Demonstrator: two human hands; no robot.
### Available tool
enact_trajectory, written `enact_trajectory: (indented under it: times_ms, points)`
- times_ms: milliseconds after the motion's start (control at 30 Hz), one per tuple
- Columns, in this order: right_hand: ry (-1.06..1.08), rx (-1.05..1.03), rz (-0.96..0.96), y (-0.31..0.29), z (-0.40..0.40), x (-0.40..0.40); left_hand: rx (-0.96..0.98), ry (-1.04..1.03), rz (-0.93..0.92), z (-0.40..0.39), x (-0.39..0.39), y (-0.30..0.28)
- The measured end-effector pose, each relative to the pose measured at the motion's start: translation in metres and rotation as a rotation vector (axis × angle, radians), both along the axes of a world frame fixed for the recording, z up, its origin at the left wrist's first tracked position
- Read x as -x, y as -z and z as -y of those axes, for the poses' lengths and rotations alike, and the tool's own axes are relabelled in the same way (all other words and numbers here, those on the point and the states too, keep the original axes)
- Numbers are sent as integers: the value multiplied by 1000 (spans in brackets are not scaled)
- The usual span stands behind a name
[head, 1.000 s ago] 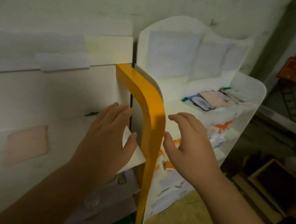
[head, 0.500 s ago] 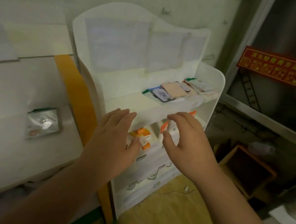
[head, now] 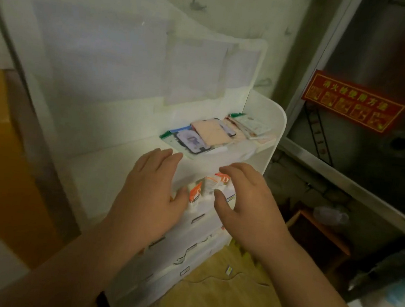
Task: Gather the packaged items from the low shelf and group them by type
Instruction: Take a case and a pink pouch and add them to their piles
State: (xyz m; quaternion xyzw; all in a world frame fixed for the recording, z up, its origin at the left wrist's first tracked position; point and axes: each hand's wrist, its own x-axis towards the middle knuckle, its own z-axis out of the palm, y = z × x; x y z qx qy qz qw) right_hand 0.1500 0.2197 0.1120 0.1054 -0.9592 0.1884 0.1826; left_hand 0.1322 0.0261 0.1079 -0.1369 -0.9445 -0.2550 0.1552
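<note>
Both hands hang in front of a white shelf unit (head: 272, 125) that stands against the wall. The left hand (head: 152, 193) is spread flat, fingers straight and reaching up toward the edge of the upper shelf, its grip wide and holding nothing. The right hand (head: 246, 203) hovers just beside it, fingers loosely bent over, thumb pointing toward the left hand, its grip also wide and empty.

Between the two hands, on the lower shelf, stand some small white-and-orange packets (head: 208, 186), upright and crowded together; the left thumb lies close against the nearest one, though whether it touches I cannot tell. On the upper shelf lies a loose pile of flat packs (head: 210, 135), pink, white and dark-edged, overlapping one another toward the right end. Below the packets the unit's front shows rows of white packaging with dark marks, too blurred to make out.

To the right, a red sign (head: 351, 102) with yellow characters hangs on a dark metal panel. An orange board (head: 1, 157) stands to the left of the unit. The floor (head: 218, 300) is yellowish.
</note>
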Motion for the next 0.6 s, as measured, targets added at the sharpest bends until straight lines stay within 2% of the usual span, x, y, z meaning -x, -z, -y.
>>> enact_trajectory:
  times_ms: [267, 600]
  points:
    - [58, -23, -18, -8, -15, 86, 15, 29, -46, -16, 98, -5]
    - [34, -61, 72, 12, -31, 160, -30, -4, -11, -24, 140, 17]
